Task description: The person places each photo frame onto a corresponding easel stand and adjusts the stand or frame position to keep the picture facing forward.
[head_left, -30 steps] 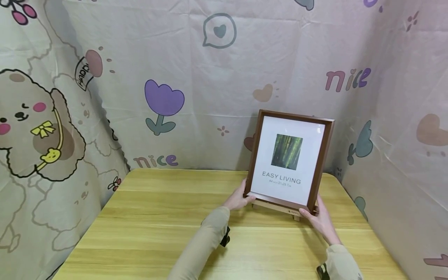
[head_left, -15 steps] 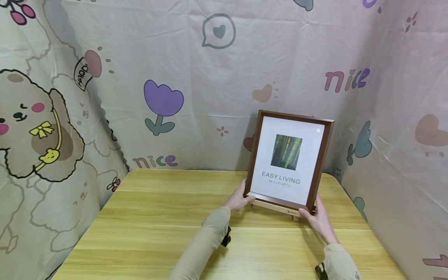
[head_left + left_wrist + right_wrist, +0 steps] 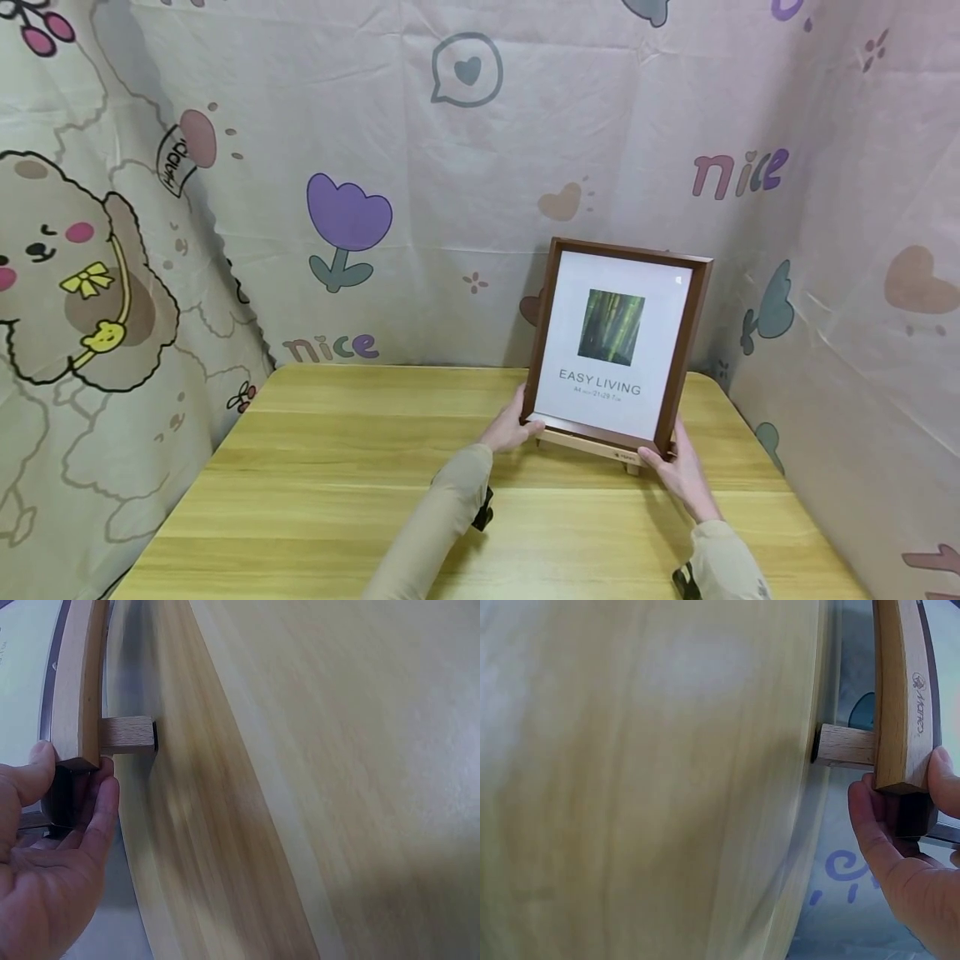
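A brown picture frame (image 3: 617,404) with a green bamboo print and the words EASY LIVING leans back slightly on a light wooden easel (image 3: 588,445). My left hand (image 3: 512,423) grips the frame's lower left corner, thumb in front and fingers behind. At the lower right corner my right hand (image 3: 681,472) grips it the same way. In the left wrist view the easel's ledge (image 3: 79,690) runs just beside my thumb, with a short leg (image 3: 127,735) under it. The right wrist view shows small lettering on the ledge (image 3: 904,697).
The easel stands toward the back right of a light wooden table (image 3: 337,467). Behind it hangs a patterned cloth backdrop (image 3: 450,183), close to the table's back edge. More cloth (image 3: 847,350) hangs along the right side.
Both hands keep their grip on the frame's lower corners. The whole scene shifts slightly left and down in the head view; frame and easel hold their place on the table.
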